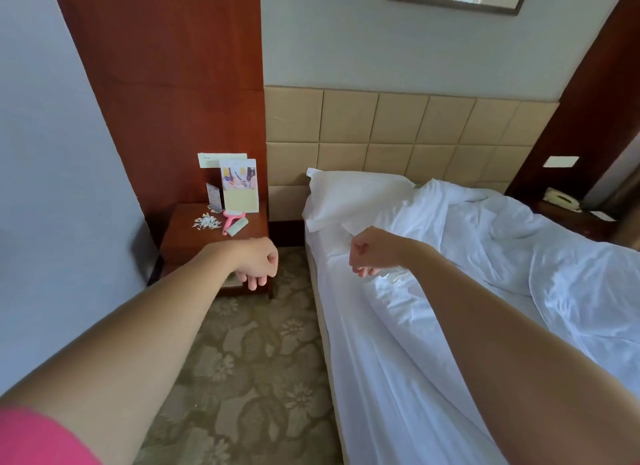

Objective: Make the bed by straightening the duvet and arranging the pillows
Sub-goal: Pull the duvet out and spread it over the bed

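Left hand [258, 262] hung over the patterned carpet [249, 353], fingers loosely curled and empty, right hand [372, 251] over the white bedsheet [381, 343], fingers curled on nothing, rumpled white duvet [519, 242] right of it, white rectangular pillow [353, 196] just beyond, against the tan padded headboard [398, 132]

Pillow [356, 196] at headboard [398, 135]; nightstand [194, 236] left.
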`<state>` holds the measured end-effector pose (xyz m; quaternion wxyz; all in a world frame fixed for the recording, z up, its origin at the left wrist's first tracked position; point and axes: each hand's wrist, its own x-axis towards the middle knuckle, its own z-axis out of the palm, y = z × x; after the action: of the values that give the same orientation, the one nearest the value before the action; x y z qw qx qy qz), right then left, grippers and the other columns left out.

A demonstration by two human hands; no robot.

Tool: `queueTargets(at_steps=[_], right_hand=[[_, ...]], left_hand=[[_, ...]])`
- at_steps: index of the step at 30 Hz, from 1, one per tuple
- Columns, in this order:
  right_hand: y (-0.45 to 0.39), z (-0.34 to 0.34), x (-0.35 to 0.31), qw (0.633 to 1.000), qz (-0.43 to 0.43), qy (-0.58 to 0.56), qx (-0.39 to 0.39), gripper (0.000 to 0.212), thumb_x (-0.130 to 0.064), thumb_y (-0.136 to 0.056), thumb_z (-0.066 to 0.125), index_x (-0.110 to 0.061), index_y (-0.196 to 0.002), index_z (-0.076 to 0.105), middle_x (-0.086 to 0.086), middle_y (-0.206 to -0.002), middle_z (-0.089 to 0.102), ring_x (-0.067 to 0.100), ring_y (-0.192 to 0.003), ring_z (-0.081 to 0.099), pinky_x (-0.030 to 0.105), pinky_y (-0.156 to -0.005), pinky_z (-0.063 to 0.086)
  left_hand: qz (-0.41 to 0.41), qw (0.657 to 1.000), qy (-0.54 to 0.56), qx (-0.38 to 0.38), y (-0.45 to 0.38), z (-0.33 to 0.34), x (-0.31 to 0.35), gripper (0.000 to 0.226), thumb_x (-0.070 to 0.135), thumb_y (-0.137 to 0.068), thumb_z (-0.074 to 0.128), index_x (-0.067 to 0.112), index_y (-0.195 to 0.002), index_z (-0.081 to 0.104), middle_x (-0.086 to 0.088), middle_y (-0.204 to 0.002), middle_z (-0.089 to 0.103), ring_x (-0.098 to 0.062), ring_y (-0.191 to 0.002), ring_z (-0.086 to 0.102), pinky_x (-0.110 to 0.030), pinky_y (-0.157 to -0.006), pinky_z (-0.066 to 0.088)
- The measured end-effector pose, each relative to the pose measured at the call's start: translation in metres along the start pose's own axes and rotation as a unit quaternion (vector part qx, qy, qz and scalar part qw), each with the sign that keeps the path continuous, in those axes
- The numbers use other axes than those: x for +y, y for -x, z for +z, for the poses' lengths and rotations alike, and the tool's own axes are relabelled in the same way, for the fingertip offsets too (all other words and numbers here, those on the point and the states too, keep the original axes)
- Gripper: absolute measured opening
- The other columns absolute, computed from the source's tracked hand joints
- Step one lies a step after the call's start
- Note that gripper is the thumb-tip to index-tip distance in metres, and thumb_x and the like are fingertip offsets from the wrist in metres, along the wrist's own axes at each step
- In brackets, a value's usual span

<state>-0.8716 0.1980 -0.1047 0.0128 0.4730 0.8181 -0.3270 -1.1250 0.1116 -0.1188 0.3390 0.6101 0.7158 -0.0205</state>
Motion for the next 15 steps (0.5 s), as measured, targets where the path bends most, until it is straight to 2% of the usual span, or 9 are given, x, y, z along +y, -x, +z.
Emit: queueTargets(at_steps=[2,6,11,15], right_hand=[[-0.022,-0.003,0.011,0.999,0.025,-0.024,0.029,0.013,-0.007,-0.083,0.054,-0.005,-0.073,0.063,0.012,-0.079,0.074,0.018,-0.069,0.071,0.021,-0.064,0.056],[-0.069,-0.021,0.033,0.987,0.104,-0.087,0.082,0.018,-0.005,-0.089,0.055,-0.003,-0.076,0.068,0.008,-0.071,0.068,0.012,-0.057,0.065,0.016,-0.053,0.048],[-0.118,-0.051,0.041,0.958,0.213,-0.153,0.115,0.031,0.000,-0.089,0.038,-0.002,-0.072,0.064,0.017,-0.076,0.068,0.026,-0.067,0.063,0.029,-0.063,0.052],[-0.146,-0.071,0.043,0.941,0.248,-0.168,0.156,0.030,-0.001,-0.091,0.037,-0.003,-0.077,0.063,0.016,-0.075,0.069,0.025,-0.064,0.063,0.027,-0.057,0.051]], left_hand=[[0.027,0.999,-0.021,-0.031,-0.046,-0.007,0.005,0.018,0.014,-0.094,0.042,0.011,-0.090,0.060,-0.006,-0.081,0.069,-0.016,-0.057,0.064,-0.021,-0.049,0.044],[0.093,0.993,-0.057,-0.053,-0.130,-0.038,0.015,0.013,0.018,-0.096,0.046,0.017,-0.089,0.057,-0.003,-0.082,0.070,-0.013,-0.061,0.065,-0.023,-0.055,0.047],[0.142,0.981,-0.098,-0.084,-0.212,-0.103,0.020,0.012,0.018,-0.097,0.048,0.018,-0.095,0.059,-0.003,-0.083,0.072,-0.014,-0.064,0.067,-0.025,-0.060,0.051],[0.185,0.974,-0.116,-0.058,-0.264,-0.141,0.034,0.015,0.015,-0.096,0.045,0.014,-0.091,0.058,-0.006,-0.083,0.071,-0.018,-0.062,0.064,-0.027,-0.059,0.049]])
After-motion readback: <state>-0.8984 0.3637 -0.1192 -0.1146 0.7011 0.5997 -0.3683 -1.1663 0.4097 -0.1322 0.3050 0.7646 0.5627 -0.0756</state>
